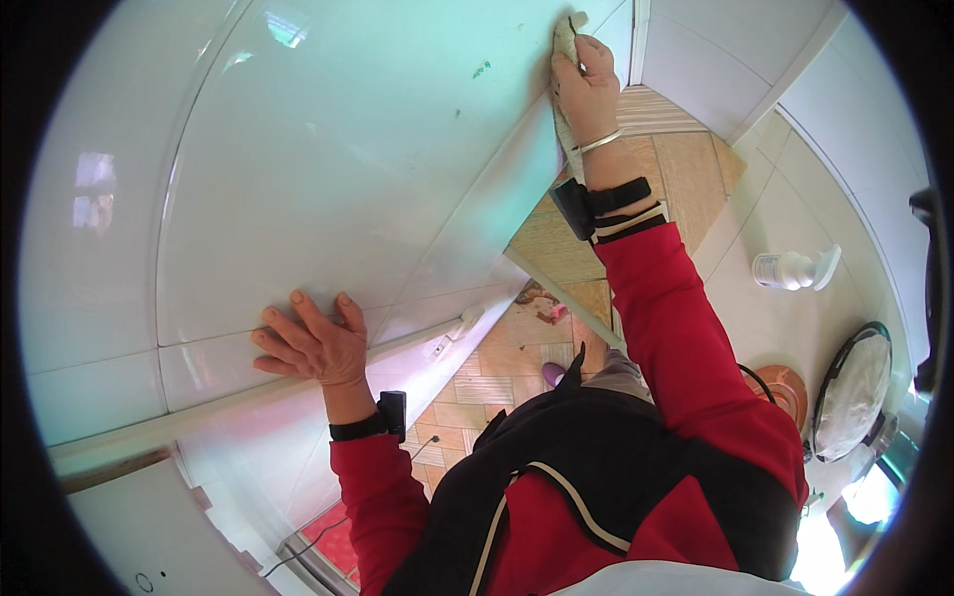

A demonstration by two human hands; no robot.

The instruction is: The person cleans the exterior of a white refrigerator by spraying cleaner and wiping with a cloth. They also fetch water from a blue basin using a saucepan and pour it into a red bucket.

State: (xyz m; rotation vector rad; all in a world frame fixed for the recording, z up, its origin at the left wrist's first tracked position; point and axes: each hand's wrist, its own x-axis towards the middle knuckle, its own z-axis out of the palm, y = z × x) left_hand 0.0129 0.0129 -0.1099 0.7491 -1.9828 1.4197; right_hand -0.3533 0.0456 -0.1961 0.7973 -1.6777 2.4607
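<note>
My right hand (588,87) is raised high and grips a pale crumpled cloth (564,40), pressing it against a curved white glossy panel (348,159) near its upper right edge. The cloth hangs down past my wrist, which carries a thin bangle and a black strap. My left hand (313,346) lies flat with fingers spread on the lower part of the same panel, just above a white rail (199,412). It holds nothing. Both arms are in red sleeves.
Small green specks (481,69) mark the panel near the cloth. A white spray bottle (795,268) rests on the white surface at right, with a round fan-like object (852,392) below it. Tan tiled floor (556,243) shows between my arms.
</note>
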